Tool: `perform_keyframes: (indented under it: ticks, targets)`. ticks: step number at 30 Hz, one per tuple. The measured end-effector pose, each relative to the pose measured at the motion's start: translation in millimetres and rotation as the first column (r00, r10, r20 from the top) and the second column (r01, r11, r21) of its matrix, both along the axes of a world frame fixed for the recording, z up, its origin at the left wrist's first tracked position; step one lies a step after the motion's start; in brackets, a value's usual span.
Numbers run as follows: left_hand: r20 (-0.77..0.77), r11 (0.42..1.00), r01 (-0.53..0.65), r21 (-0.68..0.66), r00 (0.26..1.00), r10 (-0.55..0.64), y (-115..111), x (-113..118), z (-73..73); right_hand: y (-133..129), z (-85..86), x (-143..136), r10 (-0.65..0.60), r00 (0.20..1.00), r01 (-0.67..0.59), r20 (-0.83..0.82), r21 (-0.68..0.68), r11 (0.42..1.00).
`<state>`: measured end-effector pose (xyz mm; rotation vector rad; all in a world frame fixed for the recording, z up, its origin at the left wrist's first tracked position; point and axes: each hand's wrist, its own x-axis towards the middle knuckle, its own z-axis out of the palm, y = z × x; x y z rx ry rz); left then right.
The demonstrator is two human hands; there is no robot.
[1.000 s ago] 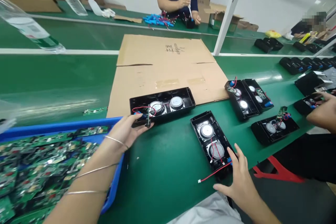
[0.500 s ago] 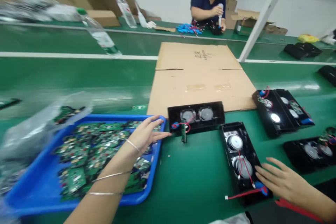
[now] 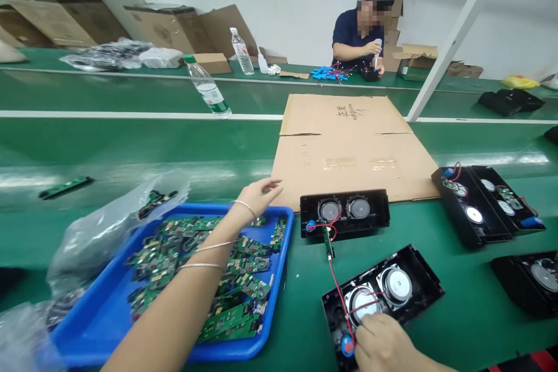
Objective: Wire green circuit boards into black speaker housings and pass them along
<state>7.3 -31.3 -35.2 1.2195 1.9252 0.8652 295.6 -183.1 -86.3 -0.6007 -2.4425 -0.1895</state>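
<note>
We're likely positioning the speaker box [image 3: 408, 307] beside the tray [image 3: 96, 325]; left grip [image 3: 258, 195] apart, right grip [image 3: 382, 342] unclear; next, mind the wires [image 3: 337, 286].

There is room right of the tray [image 3: 226, 351], but red wire [image 3: 335, 276] crosses between speaker boxes [image 3: 421, 282].

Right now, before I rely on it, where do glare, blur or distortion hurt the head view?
Head view, far right: a white glare streak crosses the green work surface; head view, lower middle: the speaker driver farther from the right hand shines near-white; head view, lower left: clear plastic looks soft; head view, upper right: the white post leans, possibly wide-angle distortion.
</note>
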Motion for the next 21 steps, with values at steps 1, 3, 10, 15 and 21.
perform_keyframes:
  ticks: [1,3,10,15,21]
  targets:
    - [0.003,0.997,0.07,-0.033,0.998,-0.07,0.6,8.1,-0.5,-0.4,-4.8,-8.9,-0.025,0.999,0.025,-0.027,0.004,1.0]
    - [0.02,0.976,0.189,-0.104,0.982,-0.188,0.9,25.0,-2.8,0.8,-12.3,-19.0,-0.038,0.998,0.038,-0.04,0.007,0.999]
    - [0.14,0.924,0.299,-0.239,0.952,-0.272,10.7,49.9,-9.9,8.9,-6.7,21.2,0.051,0.965,-0.027,0.258,-0.096,0.995]
    - [0.252,0.912,0.271,-0.307,0.947,-0.197,22.6,52.6,-12.0,2.9,-14.7,34.9,0.013,0.969,0.027,0.248,-0.154,0.988]
    - [0.233,0.94,0.116,-0.321,0.972,-0.04,42.6,53.6,-23.7,1.4,-25.0,21.5,-0.022,0.978,0.044,0.208,-0.103,0.994]
